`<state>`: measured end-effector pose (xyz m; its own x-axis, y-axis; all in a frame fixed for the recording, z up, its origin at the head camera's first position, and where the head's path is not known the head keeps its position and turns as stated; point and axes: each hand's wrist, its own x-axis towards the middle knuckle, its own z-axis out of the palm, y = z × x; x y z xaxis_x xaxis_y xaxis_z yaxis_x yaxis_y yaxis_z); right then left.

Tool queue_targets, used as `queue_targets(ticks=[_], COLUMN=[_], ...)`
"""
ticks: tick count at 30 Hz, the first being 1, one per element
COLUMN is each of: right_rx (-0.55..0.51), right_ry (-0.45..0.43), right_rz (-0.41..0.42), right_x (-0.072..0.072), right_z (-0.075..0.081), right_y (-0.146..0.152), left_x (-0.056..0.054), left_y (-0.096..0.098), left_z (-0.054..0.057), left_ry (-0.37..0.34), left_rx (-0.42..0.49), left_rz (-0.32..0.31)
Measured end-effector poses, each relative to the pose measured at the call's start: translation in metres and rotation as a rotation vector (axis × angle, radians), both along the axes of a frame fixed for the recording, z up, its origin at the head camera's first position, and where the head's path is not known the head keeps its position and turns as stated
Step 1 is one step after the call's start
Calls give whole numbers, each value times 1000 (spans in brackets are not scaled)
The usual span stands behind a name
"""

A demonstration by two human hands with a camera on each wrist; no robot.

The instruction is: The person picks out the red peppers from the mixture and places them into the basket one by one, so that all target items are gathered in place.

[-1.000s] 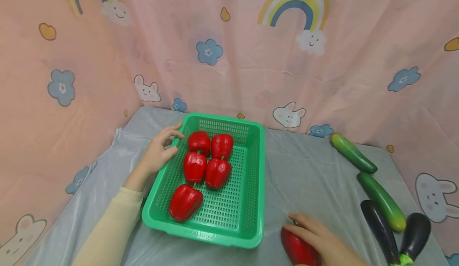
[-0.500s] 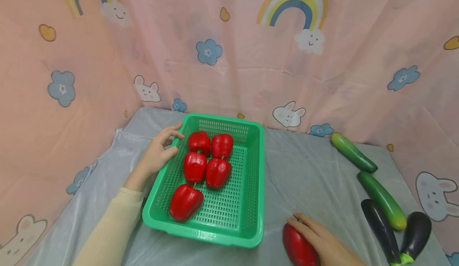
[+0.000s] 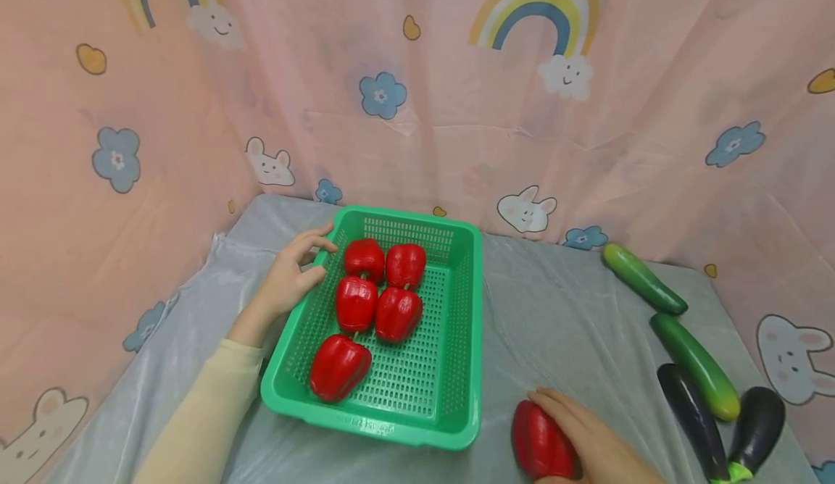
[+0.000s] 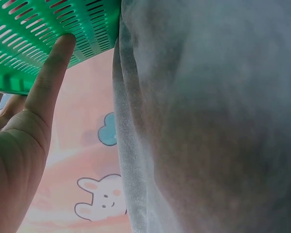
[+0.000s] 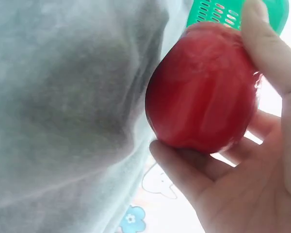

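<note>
A green plastic basket [image 3: 475, 339] with slotted walls stands on the cloth-covered table and holds several red bell peppers [image 3: 398, 315]. My left hand [image 3: 289, 274] is at its left rim, fingertips hooked at the edge. The left wrist view shows one straight digit [image 4: 53, 73] pressing the slotted outer wall [image 4: 82, 24]. To the right of the basket, my right hand [image 3: 590, 440] grips another red bell pepper [image 3: 540, 442] low over the cloth. In the right wrist view that bell pepper [image 5: 203, 92] sits between thumb and fingers, its blossom end partly towards the basket.
Two green cucumbers [image 3: 642, 277] lie along the right side of the table. In front of them are two dark eggplants [image 3: 690, 415] with green caps. A pink patterned curtain [image 3: 430, 151] closes off the back and sides. Grey cloth [image 3: 541, 317] lies between basket and cucumbers.
My right hand has turned the bell pepper slightly; its stem, visible a second ago, no longer shows. The left hand and basket have stayed in place.
</note>
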<state>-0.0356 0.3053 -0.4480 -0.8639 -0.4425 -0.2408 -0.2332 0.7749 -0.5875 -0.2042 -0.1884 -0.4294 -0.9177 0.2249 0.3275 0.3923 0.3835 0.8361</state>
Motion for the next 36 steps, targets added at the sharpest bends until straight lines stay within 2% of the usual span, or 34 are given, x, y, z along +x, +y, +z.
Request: queue_targets(ticks=[4,8,13,16,20,23,31,36], right_rx=[-24,-26,-70,-132,-203,-236,-235,-217], right_ry=[-72,-90,-106,-13,183,271,332,388], right_rz=[4,27,-23,-8,37,41,18,35], right_x=[-2,-4,-3,-1,1,1,-3,-8], right_z=[4,8,13,15,17,19,31,40], right_y=[-2,-4,-9,-12,-16,-20,-23,-27], left_x=[-1,-1,-1,-1,-1,-2,-2,-1], left_y=[0,0,1,1,0,0,0,1], left_z=[-1,-1,0,0,-1,-2,-2,-1], left_ry=[0,-2,-7,-10,-13,-12,-6,-12], left_rx=[5,2,0,3,6,7,3,-2], left_rz=[-4,-3,-2,-3,-4,-4,-8,-6])
